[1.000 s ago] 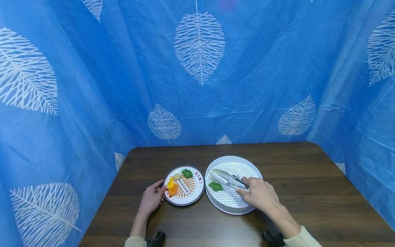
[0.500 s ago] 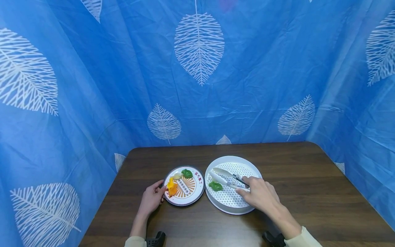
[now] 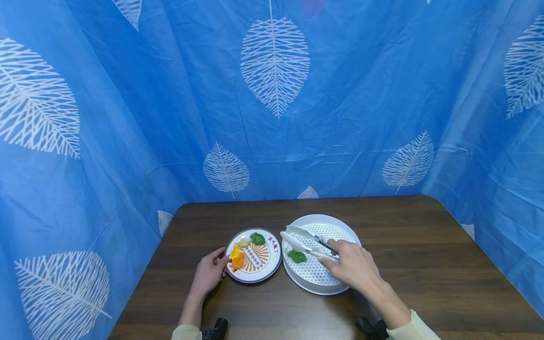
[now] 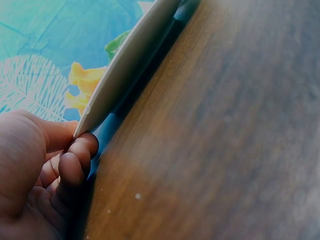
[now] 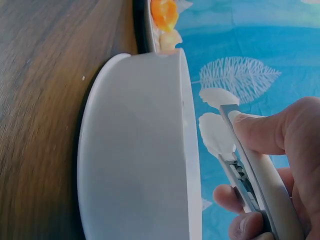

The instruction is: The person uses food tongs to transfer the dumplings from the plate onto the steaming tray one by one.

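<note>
My left hand point(image 3: 210, 271) pinches the left rim of a round white plate point(image 3: 265, 271) with a printed pattern, thumb on top and fingers beneath. In the left wrist view the plate point(image 4: 117, 80) appears edge-on close to the table. On the plate lie a green dumpling-shaped piece point(image 3: 257, 239), a pale one point(image 3: 244, 242) and yellow-orange pieces point(image 3: 236, 259). My right hand point(image 3: 354, 264) grips metal tongs point(image 3: 312, 250) with whitish tips, held over a white round basket point(image 3: 323, 289). The tips point(image 5: 217, 135) stand slightly apart with nothing visible between them. A green piece point(image 3: 297, 256) lies inside the basket.
Plate and basket stand side by side, rims close together, on a dark brown wooden table point(image 3: 403, 245). The basket's perforated floor sits inside a raised wall point(image 5: 135, 145). A blue curtain point(image 3: 340, 94) with white leaf prints surrounds the table's back and sides.
My right hand has moved slightly left, bringing the tongs' tips up to the basket's left rim on the plate side. The left hand, plate and pieces have stayed in place.
</note>
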Tool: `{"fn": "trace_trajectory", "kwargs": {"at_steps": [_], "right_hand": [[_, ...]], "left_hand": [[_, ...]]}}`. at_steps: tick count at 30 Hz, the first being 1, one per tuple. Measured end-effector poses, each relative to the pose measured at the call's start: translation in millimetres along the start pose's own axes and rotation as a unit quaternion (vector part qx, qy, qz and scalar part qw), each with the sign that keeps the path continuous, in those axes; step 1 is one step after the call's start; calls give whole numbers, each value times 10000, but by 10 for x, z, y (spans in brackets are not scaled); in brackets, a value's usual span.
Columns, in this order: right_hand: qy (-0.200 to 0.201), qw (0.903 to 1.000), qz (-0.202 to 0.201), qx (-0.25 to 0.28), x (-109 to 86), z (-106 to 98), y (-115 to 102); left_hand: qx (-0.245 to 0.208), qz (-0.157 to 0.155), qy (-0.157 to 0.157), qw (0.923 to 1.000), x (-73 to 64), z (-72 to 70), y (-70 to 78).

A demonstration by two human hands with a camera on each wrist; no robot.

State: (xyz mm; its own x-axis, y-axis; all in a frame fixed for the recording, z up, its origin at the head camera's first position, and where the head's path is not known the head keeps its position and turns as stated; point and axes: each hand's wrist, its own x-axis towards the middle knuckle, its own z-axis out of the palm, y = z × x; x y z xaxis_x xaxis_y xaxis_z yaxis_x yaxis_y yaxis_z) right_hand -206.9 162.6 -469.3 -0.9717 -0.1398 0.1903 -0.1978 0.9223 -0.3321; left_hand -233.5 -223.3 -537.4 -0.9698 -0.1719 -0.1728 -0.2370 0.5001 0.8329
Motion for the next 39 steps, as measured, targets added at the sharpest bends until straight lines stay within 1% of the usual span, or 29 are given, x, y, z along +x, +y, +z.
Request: {"fn": "trace_trajectory", "kwargs": {"at_steps": [12,27,34,39], "right_hand": [[101,9995,-233,181,103,136,-266],[-367,9989,-260,138,276,229,-534],[-454,9986,-280,46,314,253,-634],[-521,9983,-275,10,349,274,-701]], "left_hand": [[-33,-22,-39,10000,4,-12,1],[8,-7,-47,10000,7,-14,-4],[12,-53,-45,10000,16,-17,-10],[12,-30,-45,10000,19,-12,-11]]}}
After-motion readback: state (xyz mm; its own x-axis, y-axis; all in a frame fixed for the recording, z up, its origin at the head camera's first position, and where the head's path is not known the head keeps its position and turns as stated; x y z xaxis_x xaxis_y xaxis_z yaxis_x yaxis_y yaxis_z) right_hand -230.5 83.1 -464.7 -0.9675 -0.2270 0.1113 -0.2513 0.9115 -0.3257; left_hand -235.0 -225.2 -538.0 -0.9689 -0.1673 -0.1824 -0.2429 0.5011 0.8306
